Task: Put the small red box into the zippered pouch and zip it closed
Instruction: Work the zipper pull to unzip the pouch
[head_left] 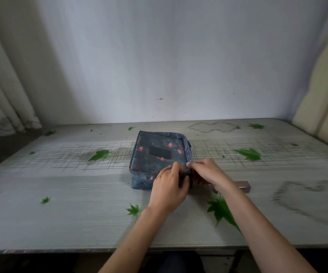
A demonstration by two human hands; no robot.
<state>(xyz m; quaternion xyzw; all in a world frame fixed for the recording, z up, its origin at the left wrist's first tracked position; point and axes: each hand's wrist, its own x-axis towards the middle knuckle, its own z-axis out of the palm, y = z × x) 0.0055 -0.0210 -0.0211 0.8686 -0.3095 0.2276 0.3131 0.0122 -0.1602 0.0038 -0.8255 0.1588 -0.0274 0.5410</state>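
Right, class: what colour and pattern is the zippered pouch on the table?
The pouch is dark blue-grey, printed with pink flamingos, and shows best in the head view.

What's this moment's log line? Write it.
left hand: grips pouch corner | right hand: pinches pouch corner | red box: on table, outside pouch
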